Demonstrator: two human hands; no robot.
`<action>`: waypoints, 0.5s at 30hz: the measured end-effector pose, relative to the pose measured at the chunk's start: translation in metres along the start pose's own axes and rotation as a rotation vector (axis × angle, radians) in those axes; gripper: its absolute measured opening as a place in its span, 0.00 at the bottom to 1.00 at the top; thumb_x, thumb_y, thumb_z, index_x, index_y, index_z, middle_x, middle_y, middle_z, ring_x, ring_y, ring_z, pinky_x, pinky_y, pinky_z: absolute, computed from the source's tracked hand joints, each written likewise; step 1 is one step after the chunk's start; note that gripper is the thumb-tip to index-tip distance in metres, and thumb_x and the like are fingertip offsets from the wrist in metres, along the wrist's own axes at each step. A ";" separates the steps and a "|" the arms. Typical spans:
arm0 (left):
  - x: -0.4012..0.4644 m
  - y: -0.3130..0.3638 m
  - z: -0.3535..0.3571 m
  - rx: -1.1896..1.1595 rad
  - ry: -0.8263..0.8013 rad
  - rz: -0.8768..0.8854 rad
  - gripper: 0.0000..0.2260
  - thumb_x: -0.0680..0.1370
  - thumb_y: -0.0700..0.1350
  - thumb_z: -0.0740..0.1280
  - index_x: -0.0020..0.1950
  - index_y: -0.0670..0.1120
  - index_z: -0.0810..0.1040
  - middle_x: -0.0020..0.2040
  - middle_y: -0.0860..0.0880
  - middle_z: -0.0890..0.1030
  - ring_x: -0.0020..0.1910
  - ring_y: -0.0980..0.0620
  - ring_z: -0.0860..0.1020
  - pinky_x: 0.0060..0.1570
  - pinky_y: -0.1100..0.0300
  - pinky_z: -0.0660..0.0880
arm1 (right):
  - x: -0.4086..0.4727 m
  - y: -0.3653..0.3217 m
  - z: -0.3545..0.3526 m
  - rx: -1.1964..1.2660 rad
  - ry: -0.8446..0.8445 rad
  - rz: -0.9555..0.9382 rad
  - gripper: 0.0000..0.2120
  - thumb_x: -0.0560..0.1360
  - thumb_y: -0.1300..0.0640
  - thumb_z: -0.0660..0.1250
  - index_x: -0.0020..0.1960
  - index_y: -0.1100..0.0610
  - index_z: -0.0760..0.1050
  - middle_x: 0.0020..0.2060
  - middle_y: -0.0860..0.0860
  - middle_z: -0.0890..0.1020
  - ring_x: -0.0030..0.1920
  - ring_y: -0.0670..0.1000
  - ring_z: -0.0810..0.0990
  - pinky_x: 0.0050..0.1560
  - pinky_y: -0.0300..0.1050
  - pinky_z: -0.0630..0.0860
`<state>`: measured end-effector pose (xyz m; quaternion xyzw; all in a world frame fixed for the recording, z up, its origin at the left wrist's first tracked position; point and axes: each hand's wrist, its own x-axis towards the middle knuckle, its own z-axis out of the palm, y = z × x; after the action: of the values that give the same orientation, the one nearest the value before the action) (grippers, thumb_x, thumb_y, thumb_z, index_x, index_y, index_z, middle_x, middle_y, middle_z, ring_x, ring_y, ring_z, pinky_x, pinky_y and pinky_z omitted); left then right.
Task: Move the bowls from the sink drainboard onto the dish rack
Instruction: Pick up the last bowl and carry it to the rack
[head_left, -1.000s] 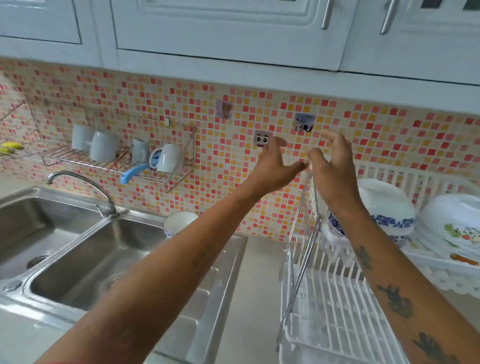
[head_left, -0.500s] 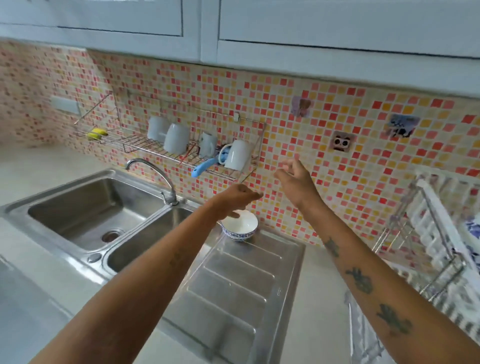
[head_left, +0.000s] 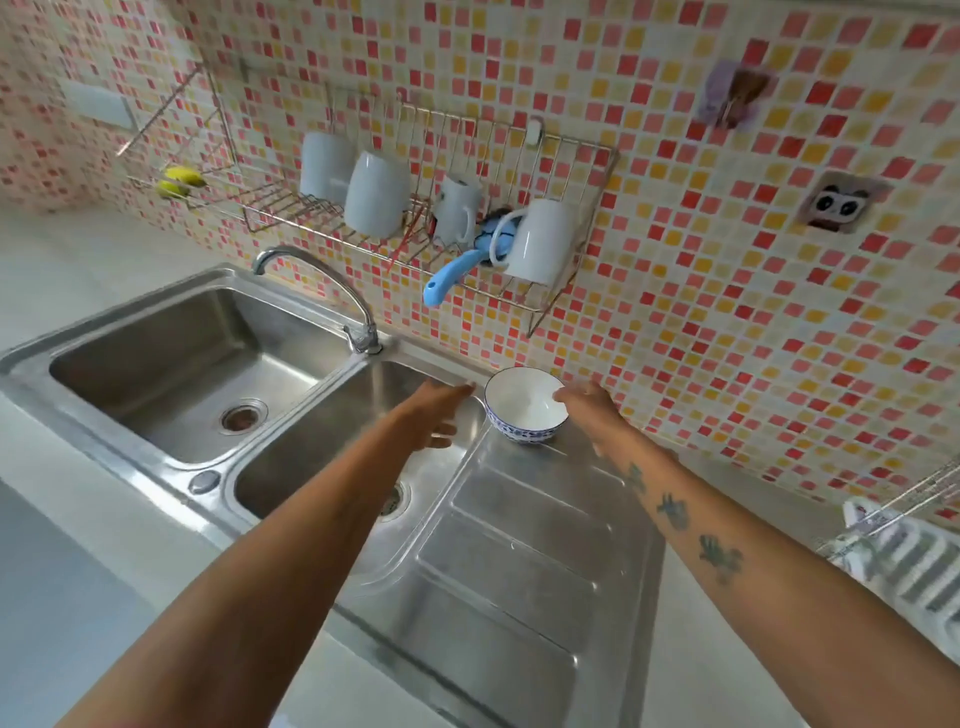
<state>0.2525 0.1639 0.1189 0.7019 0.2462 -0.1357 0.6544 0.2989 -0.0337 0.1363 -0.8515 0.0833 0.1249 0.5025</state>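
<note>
A white bowl (head_left: 524, 404) with a blue pattern on its outside stands upright at the far end of the steel drainboard (head_left: 519, 551), close to the tiled wall. My left hand (head_left: 434, 410) hovers just left of the bowl, fingers spread, holding nothing. My right hand (head_left: 589, 405) is at the bowl's right rim, fingers apart, and I cannot tell if it touches the rim. The white dish rack (head_left: 914, 561) shows only partly at the right edge.
A double steel sink (head_left: 171, 364) with a curved tap (head_left: 322, 291) lies to the left. A wire wall shelf (head_left: 550, 296) above holds several white mugs and a blue-handled brush. Grey countertop runs along the front.
Both hands have come away from the dish rack and dropped left to either side of the bowl. The view has swung left and down, and the rack has slid to the right edge.
</note>
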 end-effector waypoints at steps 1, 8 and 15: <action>0.011 -0.004 0.003 -0.012 -0.007 -0.023 0.26 0.78 0.56 0.65 0.71 0.44 0.66 0.71 0.38 0.69 0.63 0.38 0.74 0.54 0.50 0.71 | 0.008 0.004 0.002 -0.005 0.008 0.024 0.22 0.77 0.57 0.63 0.69 0.63 0.68 0.64 0.53 0.73 0.66 0.57 0.71 0.59 0.46 0.69; 0.076 -0.004 0.032 -0.162 -0.066 -0.130 0.33 0.76 0.58 0.67 0.76 0.46 0.61 0.76 0.42 0.63 0.71 0.37 0.67 0.67 0.45 0.70 | 0.063 0.025 0.008 0.203 -0.029 0.287 0.29 0.76 0.51 0.65 0.75 0.55 0.62 0.74 0.53 0.66 0.72 0.57 0.65 0.66 0.55 0.66; 0.117 -0.015 0.064 -0.310 -0.086 -0.288 0.32 0.76 0.58 0.65 0.76 0.46 0.60 0.75 0.43 0.62 0.69 0.39 0.68 0.55 0.44 0.75 | 0.095 0.046 0.029 0.436 -0.141 0.502 0.33 0.75 0.50 0.66 0.75 0.51 0.56 0.75 0.58 0.60 0.73 0.63 0.63 0.62 0.68 0.71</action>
<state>0.3518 0.1209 0.0396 0.5438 0.3338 -0.2184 0.7384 0.3735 -0.0322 0.0562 -0.6662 0.2802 0.2827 0.6306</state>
